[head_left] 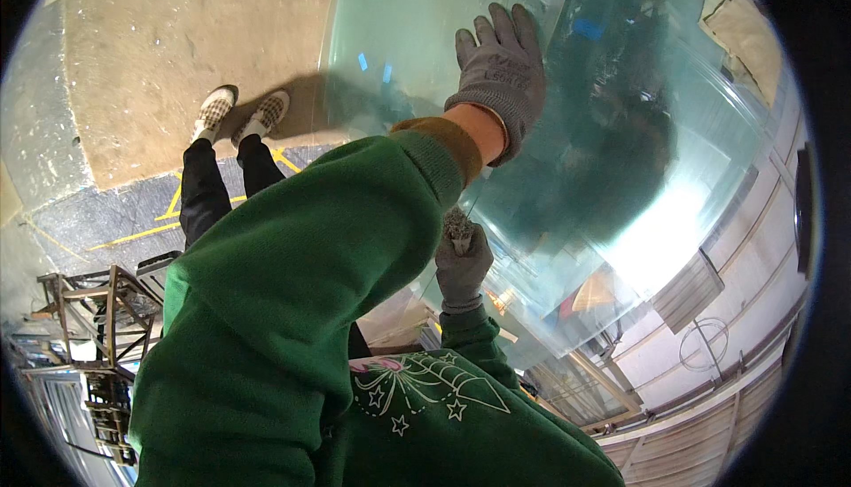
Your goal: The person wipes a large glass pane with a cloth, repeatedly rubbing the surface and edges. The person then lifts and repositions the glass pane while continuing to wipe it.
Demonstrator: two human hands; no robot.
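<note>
Left hand [498, 75]: upper centre of frame, grey work glove, fingers spread and nearly straight, palm laid flat against a glass sheet [620, 132]. Open; grips nothing, just presses on the face of the pane. Green sleeve w/ brown cuff runs down from the wrist to lower left.

Right hand [463, 261]: centre of frame, just below the left forearm, grey glove, fingers curled closed round the lower edge of the same glass. Thumb side partly hidden by the left sleeve, so the exact grip can't be told beyond that it's closed on the edge.

Glass sheet: large, clear w/ green tint, fills upper centre to right of frame, tilted; more panes appear stacked behind it, edges showing at lower right. Reflections blur what lies behind.

Around:
- Person's legs [217, 186] in black trousers, checked shoes [239, 113], left of centre, standing on concrete floor [177, 44] near the glass's left edge.
- Yellow floor lines [133, 237] on a darker grey strip, left of frame.
- Metal rack frame [106, 310], lower left, well apart from the hands.
- Pale wall panels w/ rails [727, 310], lower right, behind the glass.
- Green sweatshirt front w/ white web-and-star print [425, 389], bottom centre.

Obstruction: left sleeve covers much of centre view and part of the right hand. No containers seen.
</note>
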